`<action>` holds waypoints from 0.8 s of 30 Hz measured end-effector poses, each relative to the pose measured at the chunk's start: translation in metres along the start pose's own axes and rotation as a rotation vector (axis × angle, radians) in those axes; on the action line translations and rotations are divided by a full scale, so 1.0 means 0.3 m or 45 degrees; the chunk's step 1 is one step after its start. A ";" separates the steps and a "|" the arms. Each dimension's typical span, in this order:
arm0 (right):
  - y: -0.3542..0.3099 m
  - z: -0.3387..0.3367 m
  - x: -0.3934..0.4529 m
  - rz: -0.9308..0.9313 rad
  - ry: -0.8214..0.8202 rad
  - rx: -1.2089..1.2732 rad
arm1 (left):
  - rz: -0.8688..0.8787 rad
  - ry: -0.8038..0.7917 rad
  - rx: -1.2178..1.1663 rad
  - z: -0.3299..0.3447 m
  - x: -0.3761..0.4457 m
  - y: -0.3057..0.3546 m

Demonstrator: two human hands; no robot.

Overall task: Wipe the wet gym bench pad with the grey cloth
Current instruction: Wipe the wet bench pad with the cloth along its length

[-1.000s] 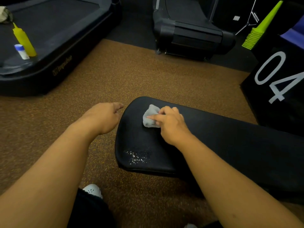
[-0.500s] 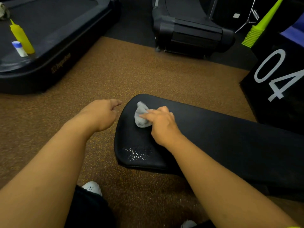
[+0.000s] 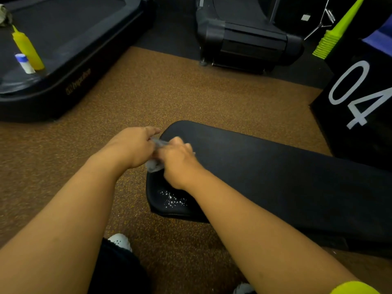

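Observation:
The black gym bench pad (image 3: pixel 265 170) runs from the centre out to the right. Glinting water droplets (image 3: pixel 172 199) sit near its rounded left end. A small grey cloth (image 3: pixel 154 164) is bunched at that end's left edge, blurred by motion. My right hand (image 3: pixel 180 160) grips the cloth from the right. My left hand (image 3: pixel 132 146) meets it from the left, fingers curled onto the cloth's upper part. Most of the cloth is hidden between the two hands.
Brown speckled floor (image 3: pixel 169 92) surrounds the bench. A treadmill deck (image 3: pixel 63 39) at upper left carries a yellow squeeze bottle (image 3: pixel 27 49) and a small white bottle (image 3: pixel 24 63). Another machine (image 3: pixel 250 39) stands ahead. A black box marked 04 (image 3: pixel 356 92) stands right. My shoe (image 3: pixel 119 241) is below.
My right hand has dragged the cloth left to the pad's end edge. My left hand has moved in and taken hold of the cloth too.

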State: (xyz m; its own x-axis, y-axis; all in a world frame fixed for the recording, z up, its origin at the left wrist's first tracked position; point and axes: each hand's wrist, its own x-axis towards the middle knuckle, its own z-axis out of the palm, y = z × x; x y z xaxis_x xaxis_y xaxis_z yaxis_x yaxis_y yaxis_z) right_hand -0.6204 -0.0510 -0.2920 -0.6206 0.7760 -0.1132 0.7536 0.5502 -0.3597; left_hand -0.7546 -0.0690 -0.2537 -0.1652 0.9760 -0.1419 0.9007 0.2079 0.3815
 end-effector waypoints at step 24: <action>0.174 -0.004 -0.208 -0.318 -0.075 0.139 | 0.094 -0.004 0.009 0.047 -0.042 0.087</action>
State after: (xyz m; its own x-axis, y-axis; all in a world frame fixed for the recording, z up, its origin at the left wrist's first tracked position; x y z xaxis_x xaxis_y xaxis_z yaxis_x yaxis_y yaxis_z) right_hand -0.5420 -0.0704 -0.3025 -0.7980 0.5996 -0.0608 0.5499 0.6832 -0.4804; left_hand -0.7234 -0.0766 -0.2548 -0.0965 0.9885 -0.1166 0.9131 0.1345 0.3849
